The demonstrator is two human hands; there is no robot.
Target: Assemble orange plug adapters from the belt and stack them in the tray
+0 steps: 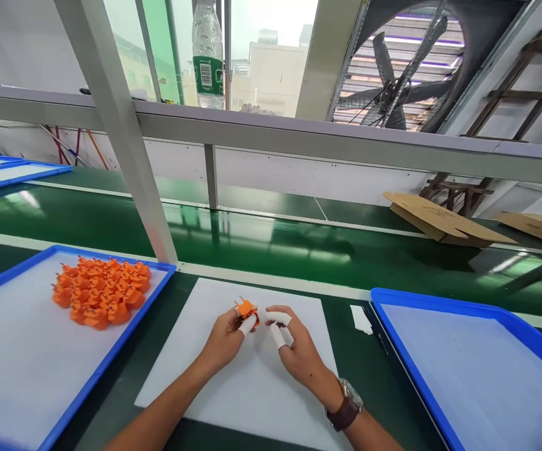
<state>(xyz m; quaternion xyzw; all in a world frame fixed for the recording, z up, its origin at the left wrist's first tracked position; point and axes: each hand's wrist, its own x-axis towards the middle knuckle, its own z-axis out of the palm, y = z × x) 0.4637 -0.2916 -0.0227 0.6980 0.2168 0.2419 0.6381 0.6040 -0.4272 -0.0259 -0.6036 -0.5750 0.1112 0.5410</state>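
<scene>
My left hand (227,338) pinches a small orange plastic part (246,308) between thumb and forefinger, just above a white sheet (252,382) on the bench. White finger cots cover its fingertips. My right hand (294,351) hovers beside the part with two cotted fingers stretched toward it; I cannot make out whether they touch it. A watch with a brown strap sits on that wrist. A pile of several like orange parts (101,291) lies in the blue-rimmed tray (111,357) to my left.
A second blue-rimmed tray (411,363) stands at the right with nothing in it. A scrap of white paper (359,318) lies beside it. Behind runs a green conveyor belt (299,244), with flat cardboard (440,219) beyond it. A slanted metal post (125,150) rises by the left tray.
</scene>
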